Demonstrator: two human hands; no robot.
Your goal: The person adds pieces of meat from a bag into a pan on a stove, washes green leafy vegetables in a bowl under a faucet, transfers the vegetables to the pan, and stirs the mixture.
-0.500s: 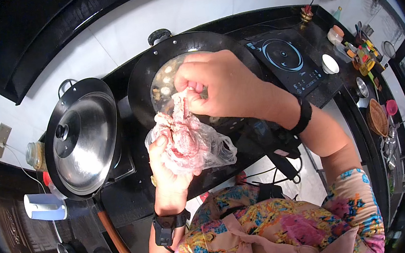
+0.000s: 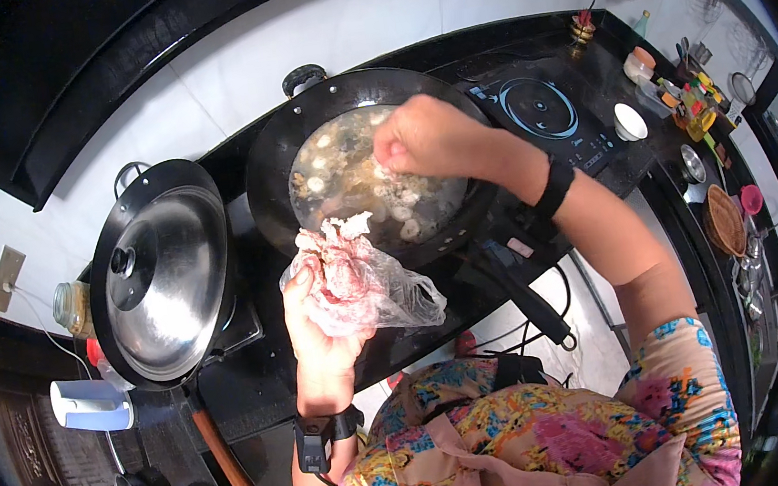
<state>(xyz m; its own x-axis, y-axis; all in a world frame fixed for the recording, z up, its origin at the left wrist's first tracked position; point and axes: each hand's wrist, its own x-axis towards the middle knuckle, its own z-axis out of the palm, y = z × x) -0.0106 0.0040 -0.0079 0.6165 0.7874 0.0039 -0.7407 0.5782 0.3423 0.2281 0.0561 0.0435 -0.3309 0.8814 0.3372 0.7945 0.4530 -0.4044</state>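
Note:
My left hand (image 2: 316, 345) is closed around a clear plastic bag (image 2: 423, 302) of pink raw meat (image 2: 343, 279), held at the near side of a black wok (image 2: 269, 185). The meat bulges from the bag's open top. Cloudy broth (image 2: 334, 165) fills the wok's bottom, with several pale round pieces and brownish bits in it. Over the middle of the broth hangs my right hand (image 2: 427, 135), its fingers curled together. What those fingers hold, if anything, is hidden; pale bits show in the broth just below them.
Left of the wok sits a lidded pan (image 2: 162, 269) with a brown handle (image 2: 226, 461). The wok's black handle (image 2: 532, 302) points toward me. An induction cooktop (image 2: 542, 115) and a white bowl (image 2: 629, 121) are at the right. A white-blue container (image 2: 91, 405) stands far left.
My right hand has moved from the meat, where it was pinching a piece, up and right over the broth. The left hand with the bag has shifted only slightly.

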